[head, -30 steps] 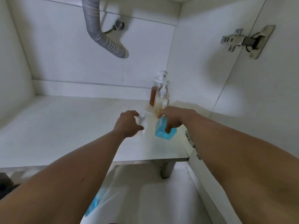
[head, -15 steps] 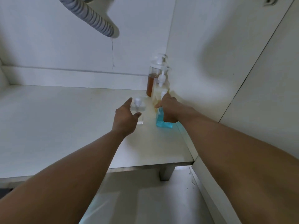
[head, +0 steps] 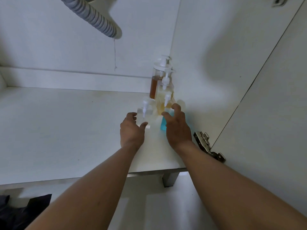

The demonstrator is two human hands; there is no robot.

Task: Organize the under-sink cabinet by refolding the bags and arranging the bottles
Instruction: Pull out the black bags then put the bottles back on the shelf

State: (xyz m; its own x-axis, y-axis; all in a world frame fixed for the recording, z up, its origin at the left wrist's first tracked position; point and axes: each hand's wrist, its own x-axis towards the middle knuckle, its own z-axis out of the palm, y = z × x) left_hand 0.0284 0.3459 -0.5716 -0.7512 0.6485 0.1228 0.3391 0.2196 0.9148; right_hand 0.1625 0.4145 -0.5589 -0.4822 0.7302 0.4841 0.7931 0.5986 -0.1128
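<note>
Seemingly to close up the row along the cabinet's right wall (head: 216,63), the left hand (head: 132,131) cupped the clear bottle (head: 145,114), its grip unclear through blur, while the right hand (head: 178,127) lay spread, loose-fingered, over the blue bottle (head: 163,126).

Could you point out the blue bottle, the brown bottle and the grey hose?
blue bottle (head: 163,124), head view, on its lower left corner.
brown bottle (head: 153,87), head view, on its amber-filled body.
grey hose (head: 93,17), head view, on its ribbed middle.
</note>
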